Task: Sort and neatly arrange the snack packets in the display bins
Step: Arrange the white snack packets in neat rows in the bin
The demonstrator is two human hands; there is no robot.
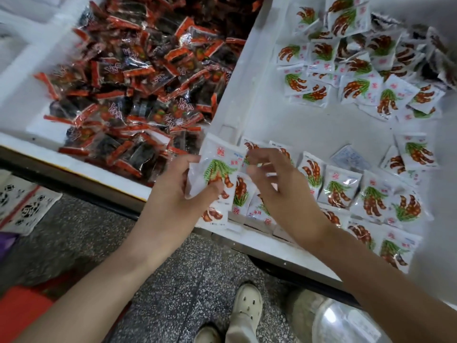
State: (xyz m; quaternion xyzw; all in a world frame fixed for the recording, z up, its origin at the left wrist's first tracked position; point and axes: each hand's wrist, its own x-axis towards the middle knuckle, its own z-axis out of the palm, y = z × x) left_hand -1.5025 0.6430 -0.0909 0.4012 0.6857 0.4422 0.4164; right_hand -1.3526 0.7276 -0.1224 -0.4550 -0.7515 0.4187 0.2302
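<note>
L hand (181, 194) had its grip pinched on a white packet (217, 167), thumb across the front, just above the white bin's (309, 129) near-left corner. R hand (284, 191) hovered beside it, fingers curled; can't tell if that grip held anything. The near row (338, 189) in the white bin lay overlapped. Prob. best: square the packet face-up, tuck it at row's end w/ same overlap.

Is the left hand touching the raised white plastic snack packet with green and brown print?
Touching: head view shows the left hand pinching the white snack packet, thumb on its front.
</note>
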